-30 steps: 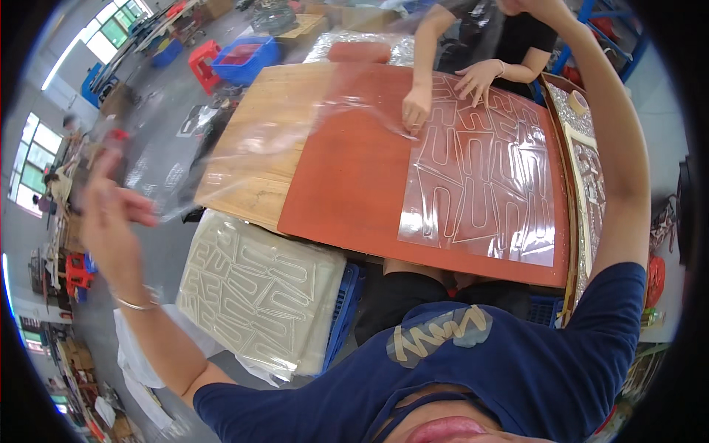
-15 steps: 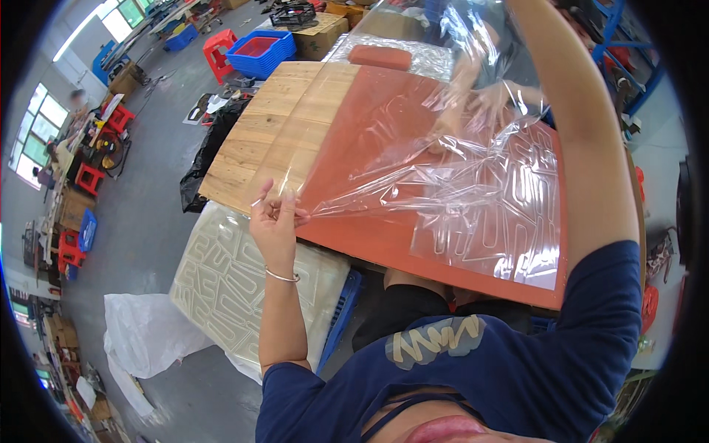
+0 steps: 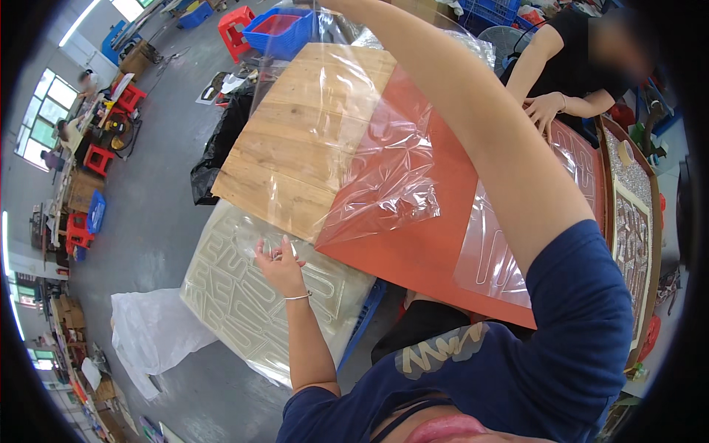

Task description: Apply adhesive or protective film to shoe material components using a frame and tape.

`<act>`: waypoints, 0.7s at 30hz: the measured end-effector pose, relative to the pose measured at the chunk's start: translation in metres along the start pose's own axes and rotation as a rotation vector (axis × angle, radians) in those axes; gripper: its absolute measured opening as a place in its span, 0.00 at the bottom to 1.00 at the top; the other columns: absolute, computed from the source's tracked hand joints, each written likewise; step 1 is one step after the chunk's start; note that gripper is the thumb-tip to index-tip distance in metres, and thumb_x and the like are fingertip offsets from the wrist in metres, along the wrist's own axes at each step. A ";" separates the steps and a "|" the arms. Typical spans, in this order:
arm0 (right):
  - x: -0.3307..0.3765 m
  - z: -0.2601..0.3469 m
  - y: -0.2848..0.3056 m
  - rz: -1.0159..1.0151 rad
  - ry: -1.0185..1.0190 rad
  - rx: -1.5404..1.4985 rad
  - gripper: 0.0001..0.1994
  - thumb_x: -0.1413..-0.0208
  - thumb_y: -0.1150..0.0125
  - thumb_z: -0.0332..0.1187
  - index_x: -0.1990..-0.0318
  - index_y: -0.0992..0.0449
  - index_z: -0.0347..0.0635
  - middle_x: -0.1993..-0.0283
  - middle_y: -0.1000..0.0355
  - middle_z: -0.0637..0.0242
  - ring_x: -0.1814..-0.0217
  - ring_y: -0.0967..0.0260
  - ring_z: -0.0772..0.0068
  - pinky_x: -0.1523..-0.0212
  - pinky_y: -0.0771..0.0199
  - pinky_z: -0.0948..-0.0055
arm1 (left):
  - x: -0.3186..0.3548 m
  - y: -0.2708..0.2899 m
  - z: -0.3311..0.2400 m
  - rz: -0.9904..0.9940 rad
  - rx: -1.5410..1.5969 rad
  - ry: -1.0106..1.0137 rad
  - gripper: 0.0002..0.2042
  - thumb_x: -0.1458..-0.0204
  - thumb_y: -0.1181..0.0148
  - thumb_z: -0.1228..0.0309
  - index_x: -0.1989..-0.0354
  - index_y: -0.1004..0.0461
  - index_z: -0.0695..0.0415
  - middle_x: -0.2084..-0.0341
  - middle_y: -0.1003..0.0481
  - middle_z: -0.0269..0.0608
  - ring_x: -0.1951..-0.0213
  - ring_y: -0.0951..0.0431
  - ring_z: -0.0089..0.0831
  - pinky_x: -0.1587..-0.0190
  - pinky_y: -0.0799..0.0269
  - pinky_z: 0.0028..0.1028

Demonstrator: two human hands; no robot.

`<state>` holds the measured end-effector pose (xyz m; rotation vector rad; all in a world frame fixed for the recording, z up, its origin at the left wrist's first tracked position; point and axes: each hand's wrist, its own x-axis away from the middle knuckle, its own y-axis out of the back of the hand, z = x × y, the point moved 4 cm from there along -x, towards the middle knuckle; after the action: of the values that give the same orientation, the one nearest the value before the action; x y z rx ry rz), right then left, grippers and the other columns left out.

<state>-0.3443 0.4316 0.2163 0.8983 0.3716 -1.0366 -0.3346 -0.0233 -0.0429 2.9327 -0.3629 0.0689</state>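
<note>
Mid-peel, the left hand (image 3: 279,264) pinches the clear plastic film (image 3: 354,140) at seven o'clock of the orange-red board (image 3: 413,244), right hand out of view; next likely needs steady pulling.

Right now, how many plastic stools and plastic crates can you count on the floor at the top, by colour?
Red plastic stool: 1
Blue plastic crate: 1
Total: 2

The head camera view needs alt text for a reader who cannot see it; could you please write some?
A person lifts a clear plastic sheet off an orange board, left hand pinching its lower edge, right arm raised out of frame. Across the wooden table, a co-worker's hand rests on the board.
</note>
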 end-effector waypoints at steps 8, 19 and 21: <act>0.031 -0.002 0.014 0.090 -0.008 -0.005 0.36 0.57 0.37 0.27 0.36 0.43 0.36 0.42 0.36 0.44 0.37 0.40 0.56 0.39 0.41 0.71 | -0.020 -0.006 0.036 -0.023 0.021 0.125 0.34 0.50 0.37 0.71 0.39 0.51 0.60 0.72 0.33 0.41 0.84 0.31 0.24 0.86 0.30 0.23; 0.345 0.003 0.202 0.603 -0.009 0.312 0.19 0.47 0.45 0.25 0.45 0.31 0.41 0.42 0.35 0.56 0.40 0.36 0.57 0.45 0.32 0.66 | -0.028 -0.007 0.093 0.130 0.414 0.525 0.39 0.54 0.31 0.58 0.41 0.49 0.63 0.62 0.32 0.46 0.68 0.25 0.35 0.73 0.22 0.31; 0.428 0.023 0.241 0.733 -0.214 0.327 0.24 0.51 0.46 0.21 0.43 0.33 0.45 0.39 0.39 0.54 0.39 0.38 0.50 0.45 0.31 0.61 | -0.025 -0.004 0.103 0.144 0.393 0.468 0.31 0.52 0.34 0.58 0.49 0.42 0.65 0.61 0.32 0.44 0.61 0.25 0.40 0.63 0.21 0.35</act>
<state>0.0700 0.2151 0.0627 1.0857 -0.3091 -0.5019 -0.3559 -0.0332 -0.1464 3.1175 -0.5300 0.9236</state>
